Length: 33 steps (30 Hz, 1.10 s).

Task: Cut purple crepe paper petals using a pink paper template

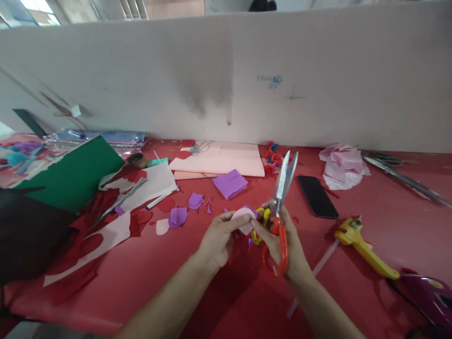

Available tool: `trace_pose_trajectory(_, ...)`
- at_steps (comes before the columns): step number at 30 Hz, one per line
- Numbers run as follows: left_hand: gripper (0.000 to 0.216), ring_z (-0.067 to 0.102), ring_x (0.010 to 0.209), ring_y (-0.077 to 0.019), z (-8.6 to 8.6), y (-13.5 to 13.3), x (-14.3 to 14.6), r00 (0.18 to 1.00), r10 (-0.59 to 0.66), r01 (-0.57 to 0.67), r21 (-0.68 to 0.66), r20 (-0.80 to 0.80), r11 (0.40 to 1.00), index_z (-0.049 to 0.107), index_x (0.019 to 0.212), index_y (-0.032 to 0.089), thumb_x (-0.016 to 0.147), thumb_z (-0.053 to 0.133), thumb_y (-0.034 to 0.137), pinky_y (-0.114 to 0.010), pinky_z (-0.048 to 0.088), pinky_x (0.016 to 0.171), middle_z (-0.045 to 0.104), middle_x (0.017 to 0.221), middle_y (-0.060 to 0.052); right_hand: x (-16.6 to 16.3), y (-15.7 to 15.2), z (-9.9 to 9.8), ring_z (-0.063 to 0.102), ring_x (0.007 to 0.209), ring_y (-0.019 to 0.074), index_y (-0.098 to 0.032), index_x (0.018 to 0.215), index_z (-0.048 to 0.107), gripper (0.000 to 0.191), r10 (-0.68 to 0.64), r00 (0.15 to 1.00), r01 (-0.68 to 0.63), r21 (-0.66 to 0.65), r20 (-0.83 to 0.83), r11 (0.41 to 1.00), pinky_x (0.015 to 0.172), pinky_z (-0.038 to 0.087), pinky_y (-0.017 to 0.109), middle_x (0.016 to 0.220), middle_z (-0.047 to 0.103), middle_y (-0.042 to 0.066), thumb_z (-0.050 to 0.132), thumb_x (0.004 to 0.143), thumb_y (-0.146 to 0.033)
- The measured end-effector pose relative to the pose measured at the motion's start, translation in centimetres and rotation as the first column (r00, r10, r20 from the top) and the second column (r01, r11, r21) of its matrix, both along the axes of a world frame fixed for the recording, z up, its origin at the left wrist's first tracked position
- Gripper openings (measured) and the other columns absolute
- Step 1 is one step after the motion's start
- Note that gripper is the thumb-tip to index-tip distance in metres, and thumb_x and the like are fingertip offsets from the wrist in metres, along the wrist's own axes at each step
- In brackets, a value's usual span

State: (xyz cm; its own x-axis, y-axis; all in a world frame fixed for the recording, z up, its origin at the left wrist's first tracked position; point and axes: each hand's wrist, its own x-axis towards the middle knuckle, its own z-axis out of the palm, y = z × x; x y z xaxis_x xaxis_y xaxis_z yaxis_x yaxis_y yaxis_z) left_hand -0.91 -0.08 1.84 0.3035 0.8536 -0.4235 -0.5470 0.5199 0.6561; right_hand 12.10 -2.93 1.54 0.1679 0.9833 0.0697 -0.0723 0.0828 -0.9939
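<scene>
Near the middle of the red table, my left hand (217, 240) pinches a pale pink rounded cutout (243, 220) between thumb and fingers. A purple edge shows behind that cutout. My right hand (292, 245) is closed around orange-handled scissors (283, 188), whose blades point up and stand slightly apart. Its fingertips also touch the right edge of the pink piece. Yellow loops (257, 235) show beside the right fingers; what they belong to is hidden. To the left lie purple cutouts (178, 217), a small pink cutout (162, 227) and a folded purple square (230, 183).
Red and white scraps (106, 240) and a green sheet (76, 172) lie left. Large pink sheets (226, 157) rest against the white wall (148, 80). On the right are a phone (318, 197), a yellow glue gun (367, 249), a crumpled pink sheet (344, 165) and a purple tool (427, 294).
</scene>
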Motion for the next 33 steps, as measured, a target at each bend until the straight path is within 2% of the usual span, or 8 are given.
trace_pose_trajectory(3,0.025,0.059,0.061,-0.0085,1.0,0.6,-0.9,0.991,0.127,-0.124,0.074,-0.041,0.989,0.073,0.071,0.013,0.055,0.087,0.025,-0.018,0.047,0.062,0.070,0.068,-0.003,0.5,-0.2,0.0,0.060,0.090,0.0191,-0.030,0.120,0.042,0.048,0.050,0.968,-0.061,0.039,0.247,0.997,0.081,0.052,0.035,0.100,0.057,0.002,0.066,0.080,-0.040)
trace_pose_trajectory(6,0.022,0.060,0.062,-0.0081,1.7,1.3,-2.2,0.979,0.202,-0.198,0.130,-0.018,0.972,0.073,0.070,0.014,0.057,0.086,0.025,-0.018,0.046,0.061,0.070,0.069,-0.001,1.0,-0.2,0.1,0.057,0.103,0.0265,-0.024,0.121,0.041,0.054,0.066,0.803,-0.137,0.075,0.593,0.988,0.090,0.049,0.043,0.110,0.055,0.009,0.067,0.078,-0.041)
trace_pose_trajectory(8,0.020,0.060,0.063,-0.0082,1.9,1.5,-2.8,0.976,0.218,-0.218,0.148,0.013,0.965,0.073,0.070,0.015,0.059,0.085,0.026,-0.018,0.046,0.063,0.070,0.070,-0.001,1.1,-0.2,0.0,0.058,0.104,0.0281,-0.023,0.119,0.042,0.051,0.065,0.712,-0.178,0.090,0.699,0.980,0.087,0.050,0.043,0.112,0.055,0.011,0.066,0.078,-0.041)
trace_pose_trajectory(14,0.017,0.059,0.062,-0.0070,1.6,1.3,-2.8,0.974,0.215,-0.225,0.180,0.073,0.958,0.072,0.070,0.016,0.062,0.083,0.026,-0.018,0.046,0.064,0.069,0.069,0.001,0.8,-0.2,-1.0,0.060,0.089,0.0248,-0.023,0.116,0.044,0.042,0.059,0.616,-0.224,0.104,0.785,0.969,0.076,0.052,0.037,0.106,0.057,0.010,0.063,0.079,-0.031)
trace_pose_trajectory(20,0.016,0.057,0.057,-0.0058,1.6,1.1,-2.5,0.973,0.197,-0.216,0.167,0.122,0.962,0.071,0.067,0.016,0.061,0.084,0.025,-0.017,0.044,0.058,0.066,0.063,0.003,0.8,-0.2,-1.1,0.062,0.083,0.0223,-0.022,0.116,0.046,0.038,0.027,0.613,-0.203,0.125,0.790,0.971,0.072,0.051,0.033,0.101,0.060,0.009,0.059,0.080,-0.025)
trace_pose_trajectory(27,0.018,0.058,0.058,-0.0071,1.5,1.4,-2.7,0.966,0.228,-0.243,0.120,0.124,0.963,0.070,0.067,0.016,0.059,0.084,0.025,-0.018,0.046,0.060,0.067,0.065,0.002,1.0,-0.1,-0.9,0.064,0.085,0.0241,-0.022,0.115,0.048,0.037,0.030,0.589,-0.195,0.106,0.807,0.975,0.071,0.051,0.035,0.104,0.061,0.010,0.058,0.080,-0.026)
trace_pose_trajectory(33,0.019,0.055,0.056,-0.0063,1.4,1.4,-2.8,0.970,0.206,-0.223,0.137,0.127,0.965,0.070,0.067,0.015,0.060,0.084,0.026,-0.017,0.044,0.058,0.064,0.061,0.002,0.9,-0.2,-0.6,0.065,0.073,0.0203,-0.022,0.112,0.052,0.031,0.038,0.617,-0.198,0.108,0.786,0.974,0.064,0.050,0.030,0.095,0.063,0.007,0.058,0.082,-0.028)
